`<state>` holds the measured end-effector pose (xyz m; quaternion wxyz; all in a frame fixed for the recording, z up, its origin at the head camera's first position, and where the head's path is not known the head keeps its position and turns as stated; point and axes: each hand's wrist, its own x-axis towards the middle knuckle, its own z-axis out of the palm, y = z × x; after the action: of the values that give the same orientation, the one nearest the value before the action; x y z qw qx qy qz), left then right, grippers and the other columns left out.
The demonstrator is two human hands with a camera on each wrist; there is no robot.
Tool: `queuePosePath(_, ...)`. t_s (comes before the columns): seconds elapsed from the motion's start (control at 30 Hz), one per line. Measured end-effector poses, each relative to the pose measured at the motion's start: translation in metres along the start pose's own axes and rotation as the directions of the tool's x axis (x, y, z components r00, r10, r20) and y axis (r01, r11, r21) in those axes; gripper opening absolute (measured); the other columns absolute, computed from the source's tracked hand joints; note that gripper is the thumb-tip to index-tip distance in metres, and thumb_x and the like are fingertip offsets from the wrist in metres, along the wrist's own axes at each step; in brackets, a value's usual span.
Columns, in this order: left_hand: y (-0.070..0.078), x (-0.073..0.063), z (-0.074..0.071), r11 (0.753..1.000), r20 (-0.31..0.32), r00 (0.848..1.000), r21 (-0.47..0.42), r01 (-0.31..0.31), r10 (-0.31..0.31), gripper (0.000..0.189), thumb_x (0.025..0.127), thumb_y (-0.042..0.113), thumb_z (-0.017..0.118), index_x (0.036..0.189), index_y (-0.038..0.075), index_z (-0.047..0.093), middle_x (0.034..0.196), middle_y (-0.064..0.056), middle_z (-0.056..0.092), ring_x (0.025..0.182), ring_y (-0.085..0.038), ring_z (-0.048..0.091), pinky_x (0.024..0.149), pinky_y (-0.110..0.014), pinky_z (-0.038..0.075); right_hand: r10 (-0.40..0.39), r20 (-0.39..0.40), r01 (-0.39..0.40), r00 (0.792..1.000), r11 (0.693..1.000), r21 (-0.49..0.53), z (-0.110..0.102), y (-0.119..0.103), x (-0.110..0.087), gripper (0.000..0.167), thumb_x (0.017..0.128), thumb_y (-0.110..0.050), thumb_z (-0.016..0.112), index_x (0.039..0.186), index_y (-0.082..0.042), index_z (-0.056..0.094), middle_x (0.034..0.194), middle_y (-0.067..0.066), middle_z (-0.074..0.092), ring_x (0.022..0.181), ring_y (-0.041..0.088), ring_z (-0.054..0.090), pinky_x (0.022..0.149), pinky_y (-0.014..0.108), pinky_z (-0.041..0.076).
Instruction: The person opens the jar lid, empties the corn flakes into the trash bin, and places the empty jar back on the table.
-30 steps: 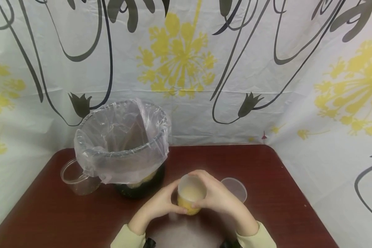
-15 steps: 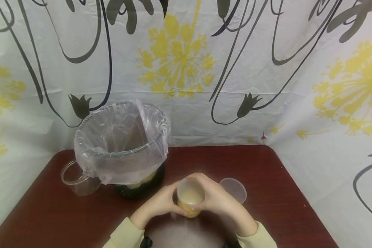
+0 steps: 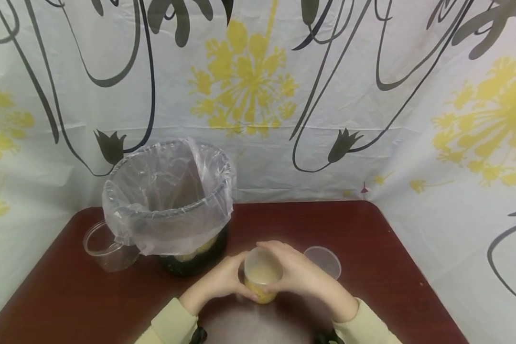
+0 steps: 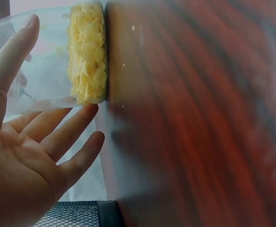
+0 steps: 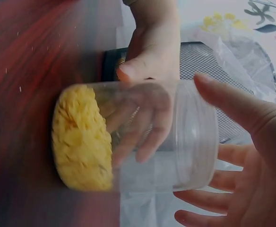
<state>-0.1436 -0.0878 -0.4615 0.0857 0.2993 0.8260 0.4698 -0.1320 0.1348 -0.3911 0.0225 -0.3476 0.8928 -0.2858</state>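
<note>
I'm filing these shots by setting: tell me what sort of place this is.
Probably a makeshift indoor tabletop workspace: a dark red table, a flower-patterned sheet hung behind it, and a bag-lined bin on the tabletop.

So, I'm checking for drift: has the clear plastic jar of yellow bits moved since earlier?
Yes: the jar sits slightly lower in the head view, judged against the round clear lid.

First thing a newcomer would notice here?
Probably the big mesh bin lined with a translucent bag, towering at the back left of the dark red table. Next, front and centre, the clear jar with yellow pieces in its bottom, held between the person's hands, left hand and right hand. Behind everything hangs a white sheet printed with large yellow flowers.
</note>
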Motion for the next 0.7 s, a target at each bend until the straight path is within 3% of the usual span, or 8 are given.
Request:
queuePosePath(0.33, 0.0, 0.001, -0.001, 1.0, 0.009, 1.0, 0.018, 0.004, -0.004, 0.084, 0.057, 0.037, 0.091, 0.129, 0.014, 0.054, 0.114, 0.006, 0.063, 0.105, -0.01, 0.057, 0.094, -0.034, 0.045, -0.085, 0.1, 0.105, 0.991, 0.97, -0.22, -0.018, -0.01, 0.013, 0.08, 0.062, -0.038, 0.084, 0.133, -0.015, 0.054, 0.133, 0.003, 0.051, 0.114, 0.023, 0.049, 0.091, 0.04, 0.046)
queuePosePath(0.7, 0.003, 0.003, -0.003, 0.998, 0.024, 1.0, 0.059, 0.003, -0.004, 0.08, 0.055, 0.036, 0.092, 0.125, 0.016, 0.057, 0.105, 0.012, 0.064, 0.099, -0.006, 0.058, 0.092, -0.03, 0.046, -0.123, 0.244, 0.215, 0.962, 0.894, -0.394, -0.025, -0.018, 0.024, 0.078, 0.06, -0.048, 0.083, 0.128, -0.02, 0.058, 0.114, -0.004, 0.055, 0.095, 0.017, 0.054, 0.074, 0.031, 0.05)
